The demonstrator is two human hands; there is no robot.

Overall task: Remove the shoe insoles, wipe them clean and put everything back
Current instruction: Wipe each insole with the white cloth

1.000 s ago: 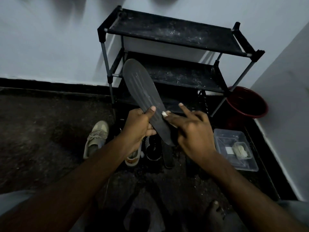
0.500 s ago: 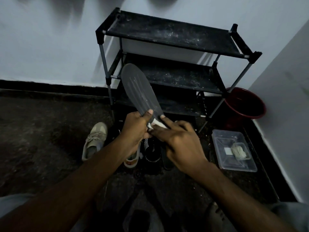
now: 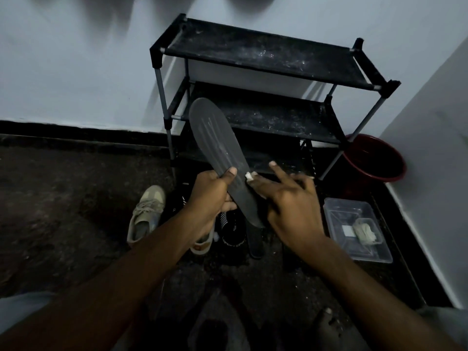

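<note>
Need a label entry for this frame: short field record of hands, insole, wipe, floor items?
left hand: grips insole near its middle, toe end up
right hand: pinches white wipe at the insole's right edge
insole: dark, streaked, held above the shoes, in front of the rack
floor: beige shoe, black shoe, clear box, red tub
rack: black, dusty shelves

Left grip (image 3: 210, 196) clasps the insole (image 3: 215, 148); right grip (image 3: 288, 201) pinches a white wad (image 3: 249, 176), forefinger outstretched.
</note>
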